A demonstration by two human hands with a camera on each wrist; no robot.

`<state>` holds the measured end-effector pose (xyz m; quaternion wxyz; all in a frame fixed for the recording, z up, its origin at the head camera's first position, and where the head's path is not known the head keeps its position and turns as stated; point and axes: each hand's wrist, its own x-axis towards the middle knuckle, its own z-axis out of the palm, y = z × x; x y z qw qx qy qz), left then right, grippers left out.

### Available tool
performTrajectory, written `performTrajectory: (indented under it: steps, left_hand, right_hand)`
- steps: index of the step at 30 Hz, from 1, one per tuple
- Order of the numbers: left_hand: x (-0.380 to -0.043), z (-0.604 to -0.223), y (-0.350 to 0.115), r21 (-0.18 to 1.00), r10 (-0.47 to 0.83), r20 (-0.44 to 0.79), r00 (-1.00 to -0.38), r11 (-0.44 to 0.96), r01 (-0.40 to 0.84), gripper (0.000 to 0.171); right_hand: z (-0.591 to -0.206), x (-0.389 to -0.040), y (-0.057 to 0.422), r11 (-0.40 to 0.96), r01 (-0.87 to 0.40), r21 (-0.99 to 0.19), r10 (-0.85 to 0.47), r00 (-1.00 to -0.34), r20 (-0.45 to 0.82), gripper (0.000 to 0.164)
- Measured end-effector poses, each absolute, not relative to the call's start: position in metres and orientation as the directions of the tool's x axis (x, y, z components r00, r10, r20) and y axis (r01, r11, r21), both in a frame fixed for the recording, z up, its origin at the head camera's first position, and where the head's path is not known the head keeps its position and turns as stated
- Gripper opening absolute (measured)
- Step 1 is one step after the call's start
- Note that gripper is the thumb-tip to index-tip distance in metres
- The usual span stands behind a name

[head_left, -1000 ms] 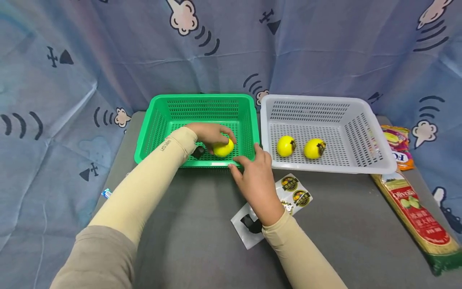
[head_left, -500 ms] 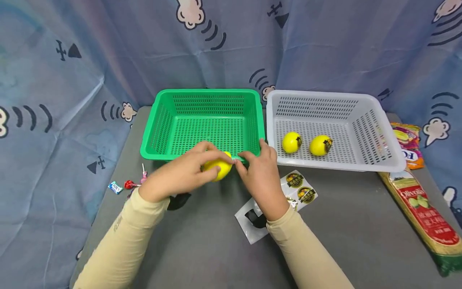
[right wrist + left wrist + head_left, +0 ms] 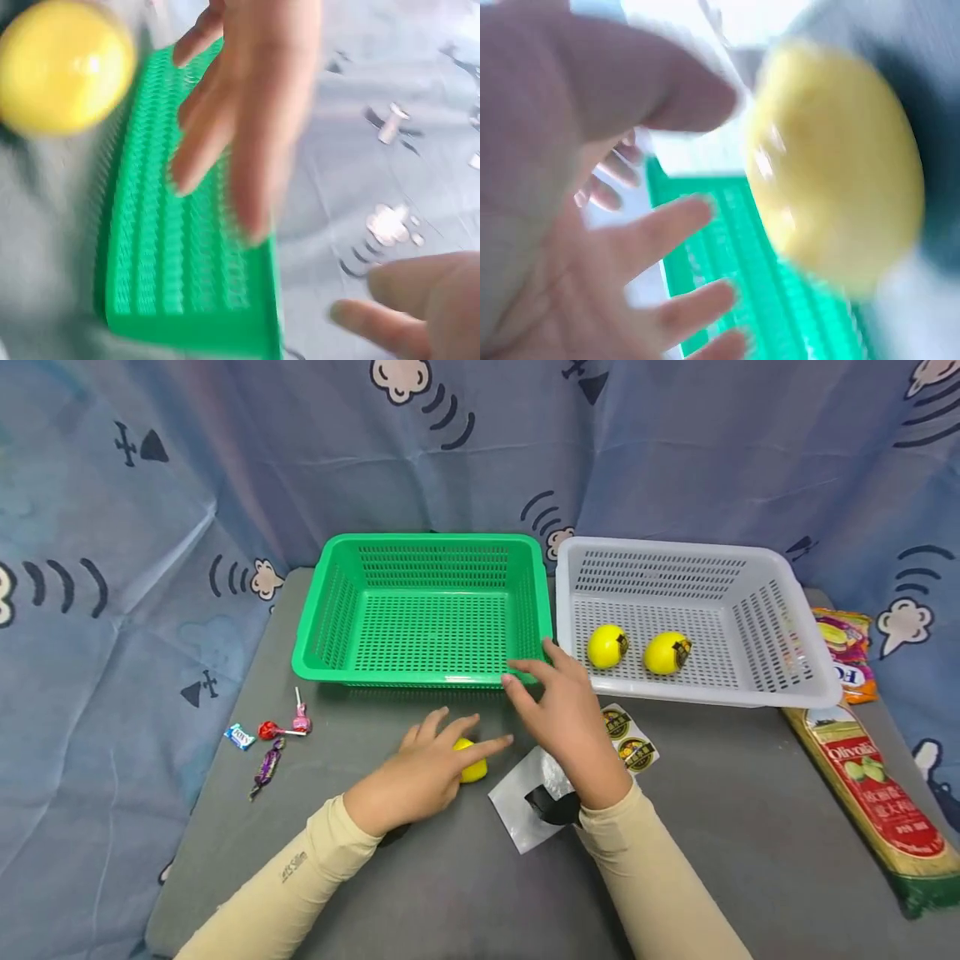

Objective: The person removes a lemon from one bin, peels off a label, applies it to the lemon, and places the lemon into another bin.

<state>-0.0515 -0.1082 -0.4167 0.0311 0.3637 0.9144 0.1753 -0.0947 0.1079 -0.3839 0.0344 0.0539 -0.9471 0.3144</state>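
A yellow lemon [image 3: 473, 769] lies on the grey table in front of the green basket, partly hidden behind my left hand [image 3: 420, 770] in the head view. The left wrist view shows that hand's fingers spread, with the thumb [image 3: 682, 86] apart from the lemon [image 3: 840, 165]. My right hand [image 3: 572, 714] hovers at the front right corner of the green basket [image 3: 397, 678], its fingers extended and holding nothing. Beneath its wrist lies a white sticker sheet [image 3: 536, 806] with a black piece on it, partly covered by the arm.
Two stickered lemons [image 3: 666, 652] sit in the white basket [image 3: 720, 696] at right. Wrapped candies and lollipops [image 3: 302, 718] lie on the left. A pasta packet [image 3: 873, 802] and an orange snack bag [image 3: 847, 652] are along the right edge. Something dark peeks out under the left wrist.
My left hand has brought the lemon out of the green basket onto the table, and its fingers have parted from it. The right hand has drawn back slightly from the basket rim.
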Motion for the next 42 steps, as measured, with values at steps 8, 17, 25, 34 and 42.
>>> performTrajectory:
  steps: [8,17,25,34,42]
  left_hand:
    - [-0.009,-0.427,-0.052,0.482,0.582,0.287,-0.761,0.599,0.640,0.042]
    - [-0.014,-0.467,0.016,0.402,0.451,0.163,-0.877,0.782,0.477,0.058]
    - [-0.033,-0.474,0.019,0.784,0.371,0.000,-0.928,0.577,0.230,0.077]
    - [-0.046,-0.474,0.003,0.990,0.462,-0.140,-0.876,0.095,-0.108,0.059]
    - [-0.043,-0.476,0.003,0.998,0.471,-0.057,-0.880,0.015,-0.057,0.053]
  right_hand:
    - [-0.382,-0.053,0.168,0.706,0.043,-0.707,0.102,-0.994,0.041,0.033]
    - [-0.422,-0.030,0.214,0.830,0.134,-0.542,0.005,-0.973,-0.233,0.044]
    - [-0.434,-0.016,0.226,0.829,0.104,-0.549,-0.027,-0.974,-0.225,0.040]
    - [-0.427,-0.005,0.223,0.802,0.058,-0.595,-0.058,-0.983,-0.174,0.036]
    - [-0.421,0.006,0.224,0.802,0.114,-0.586,0.007,-0.983,-0.181,0.027]
